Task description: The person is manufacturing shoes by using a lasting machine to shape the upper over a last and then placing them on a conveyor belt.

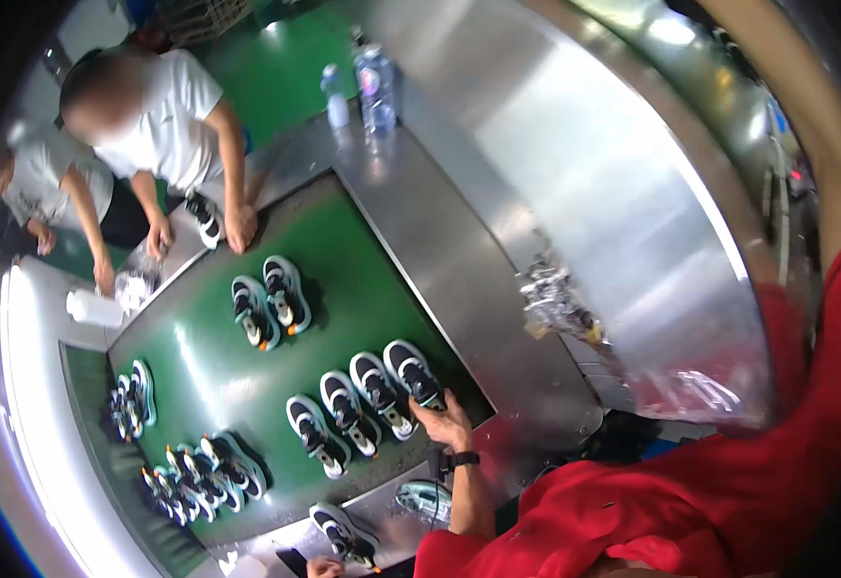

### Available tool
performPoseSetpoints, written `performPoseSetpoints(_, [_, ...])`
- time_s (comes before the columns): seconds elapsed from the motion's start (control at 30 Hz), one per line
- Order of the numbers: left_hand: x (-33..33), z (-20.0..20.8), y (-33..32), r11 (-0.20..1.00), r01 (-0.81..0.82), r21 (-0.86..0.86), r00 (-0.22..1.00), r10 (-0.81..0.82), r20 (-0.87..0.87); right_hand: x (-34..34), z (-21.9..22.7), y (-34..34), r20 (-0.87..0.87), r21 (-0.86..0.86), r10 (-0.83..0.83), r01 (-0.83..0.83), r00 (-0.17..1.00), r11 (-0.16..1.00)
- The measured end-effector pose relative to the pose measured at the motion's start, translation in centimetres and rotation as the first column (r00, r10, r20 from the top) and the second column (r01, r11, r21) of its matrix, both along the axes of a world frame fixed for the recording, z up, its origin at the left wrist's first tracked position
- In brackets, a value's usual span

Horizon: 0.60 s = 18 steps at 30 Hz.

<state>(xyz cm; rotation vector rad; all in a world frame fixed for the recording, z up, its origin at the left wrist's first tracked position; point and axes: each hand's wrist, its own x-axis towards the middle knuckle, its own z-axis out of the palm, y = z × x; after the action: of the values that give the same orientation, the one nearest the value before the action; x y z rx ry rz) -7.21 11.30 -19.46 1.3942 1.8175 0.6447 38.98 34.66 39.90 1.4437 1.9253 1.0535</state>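
Your left hand [447, 424] is grasping the near end of the end shoe [411, 371], thumb and fingers sitting around it. That shoe is standing by the table's [372, 299] near right corner, closing off a row of four. Your right arm [830, 125] is running up out of the view; the right hand isn't showing, so I'm not able to tell what it's doing.

Progress: the other three shoes [351, 398] are standing side by side along the near edge, nobody touching them. I'm reading the row as set out, with only the end shoe being handled by you.

A pair [285, 294] is standing mid-table, toward the far edge, untouched. A cluster [232, 462] is crowding the near left corner; a smaller group [141, 395] is sitting nearer the far left corner. Both are overlapping too much for counting. Waiting or already done? Can't tell; nothing is clearly marking finished ones.

Two more are sitting on the metal border: a rim shoe [338, 530] at the near edge, with another hand [324, 568] beside it, apparently a co-worker's, and a far shoe [206, 220] near a far worker's hand [240, 229]. Those are looking mid-work too.
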Motion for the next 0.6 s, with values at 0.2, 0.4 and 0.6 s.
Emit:
performPoseSetpoints(0.2, [-0.2,0.0,0.5,0.992,0.018,0.127,0.989,-0.037,0.145,-0.4,-0.7,-9.7,-0.34,0.146,-0.156,0.216,0.928,0.965])
performPoseSetpoints(0.4, [-1.6,0.3,0.2,0.942,0.234,0.239,0.882,-0.309,0.356,-5.0,5.1,-29.2,-0.463,0.121,-0.518,0.63,0.719,0.767])
performPoseSetpoints(0.6, [6.6,17.5,-12.6,0.653,0.728,0.21,0.358,-0.623,0.696,-13.8,6.6,-54.5,-0.928,0.187,-0.151,0.778,0.34,0.6])
